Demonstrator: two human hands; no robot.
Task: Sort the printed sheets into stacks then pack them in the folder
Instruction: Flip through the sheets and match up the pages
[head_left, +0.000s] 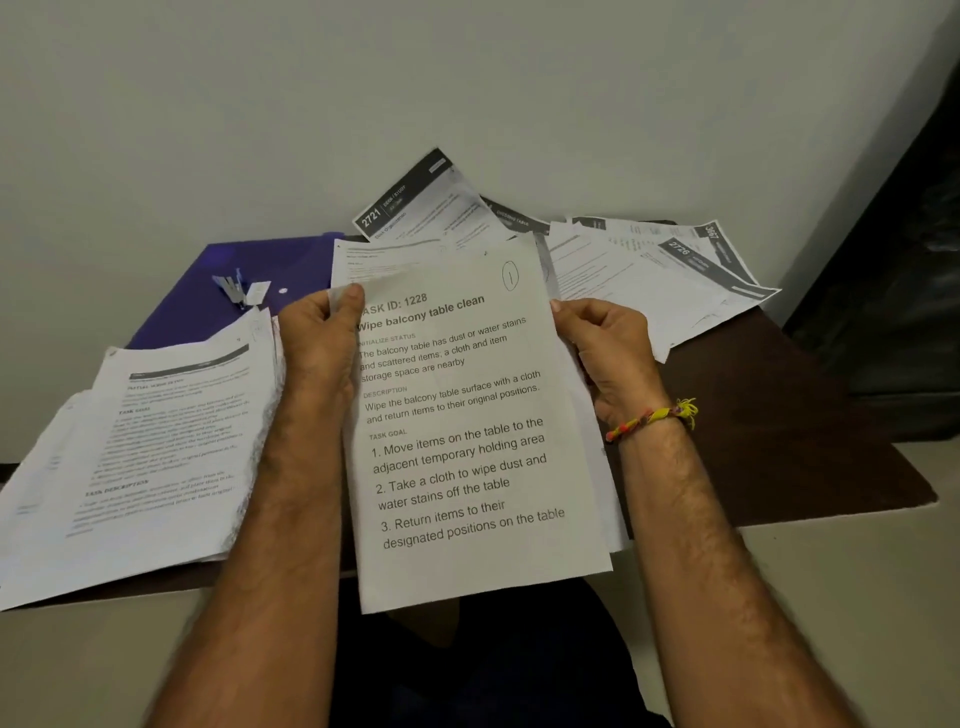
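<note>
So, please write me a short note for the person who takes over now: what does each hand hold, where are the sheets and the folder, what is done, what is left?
Left hand: pinches the top left corner of the held sheets.
Right hand: grips their right edge. Top page reads "Wipe balcony table clean".
Left stack: lies on the table, near the left edge.
Loose sheets: fanned out at the far right, unsorted.
Purple folder: flat at the far left, a stapler on it.
Done: one stack begun.
Left: sort the held and loose sheets, then pack all in the folder.
</note>
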